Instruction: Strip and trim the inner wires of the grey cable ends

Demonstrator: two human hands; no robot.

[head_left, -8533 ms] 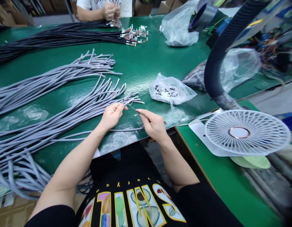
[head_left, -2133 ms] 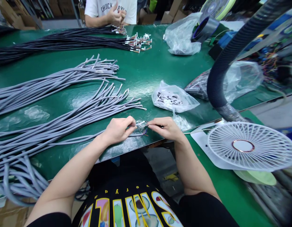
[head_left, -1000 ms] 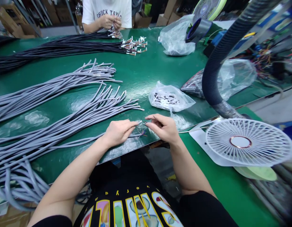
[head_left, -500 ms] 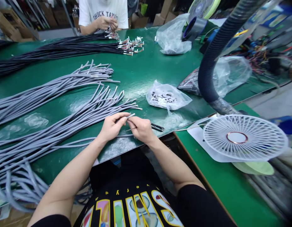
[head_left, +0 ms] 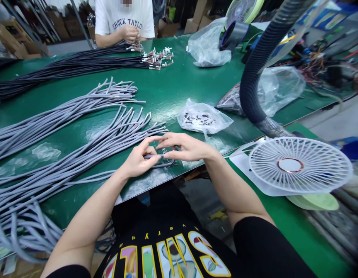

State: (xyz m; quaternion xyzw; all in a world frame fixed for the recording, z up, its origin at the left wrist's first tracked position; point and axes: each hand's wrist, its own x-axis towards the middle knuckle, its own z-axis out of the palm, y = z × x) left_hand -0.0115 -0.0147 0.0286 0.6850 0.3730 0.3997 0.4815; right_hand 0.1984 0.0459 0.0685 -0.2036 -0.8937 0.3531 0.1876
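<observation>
Right hand [head_left: 186,147] has spread its leading fingers, any palm grip hidden; left hand [head_left: 142,157] pinches a slim grey plastic-sheathed cable [head_left: 149,157], apparently unfinished.

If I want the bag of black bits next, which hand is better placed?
Probably your right hand: it's nearer the bag, which lies just beyond it. Your left hand is farther away and holds a gray cable.

Green table [head_left: 173,87]: plain grey cables [head_left: 103,144] from its left edge, black cables [head_left: 109,62] with white connectors [head_left: 156,58] near its far edge. Black shirt [head_left: 167,228] with yellow-outlined, multicoloured lettering [head_left: 179,255].
</observation>
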